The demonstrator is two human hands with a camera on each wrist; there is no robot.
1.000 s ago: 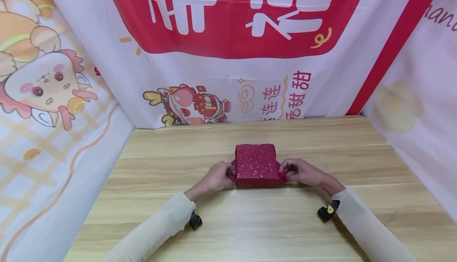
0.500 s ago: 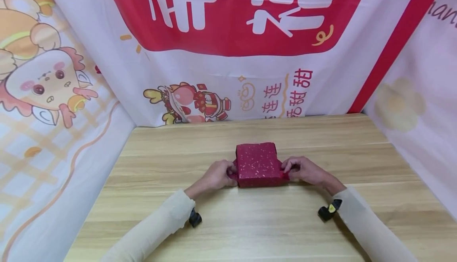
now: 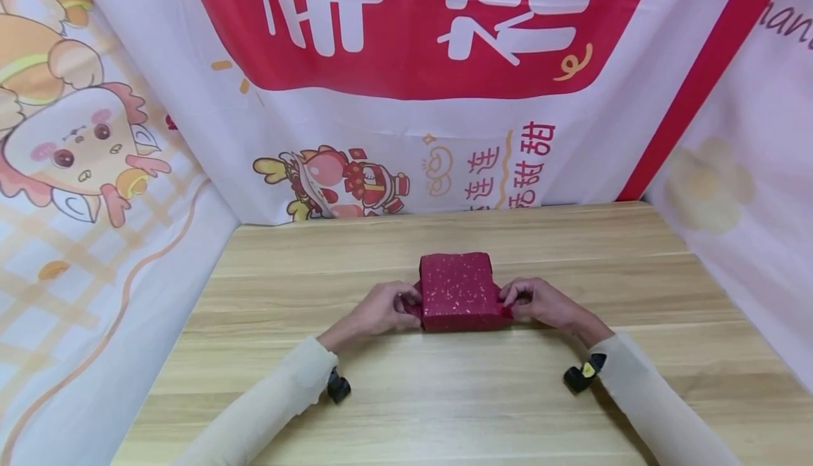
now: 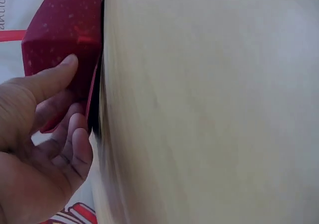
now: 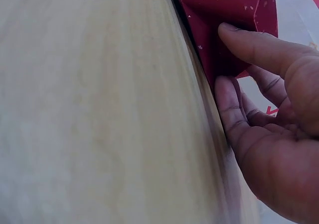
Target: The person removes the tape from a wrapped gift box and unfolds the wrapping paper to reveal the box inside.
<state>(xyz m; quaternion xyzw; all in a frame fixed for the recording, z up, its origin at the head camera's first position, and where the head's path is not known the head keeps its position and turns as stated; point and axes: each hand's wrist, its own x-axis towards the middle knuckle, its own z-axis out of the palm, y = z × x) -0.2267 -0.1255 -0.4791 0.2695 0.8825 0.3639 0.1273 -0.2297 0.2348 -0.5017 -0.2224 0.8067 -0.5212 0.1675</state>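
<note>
A box wrapped in dark red wrapping paper with pale flecks (image 3: 459, 286) sits on the wooden table, folded paper sticking out at both ends. At its left end is my left hand (image 3: 386, 308). The left wrist view shows that thumb (image 4: 62, 73) against the folded paper end (image 4: 82, 50), the other fingers curled around the flap's lower edge. My right hand (image 3: 536, 301) pinches the flap at the opposite end. In the right wrist view its thumb (image 5: 249, 41) presses into the creased paper (image 5: 212, 50), with a fingertip below at the table.
The light wooden table (image 3: 444, 395) runs back to a hanging cloth (image 3: 413, 148) with red and white print. Printed cloths also hang at the left (image 3: 95, 275) and right (image 3: 730, 169). Each wrist carries a small black camera, the left one (image 3: 339, 385) and the right one (image 3: 578, 378).
My left wrist has shifted slightly left and its fingers have re-settled at the left flap. The right hand keeps its pinch, and the box stays almost in place.
</note>
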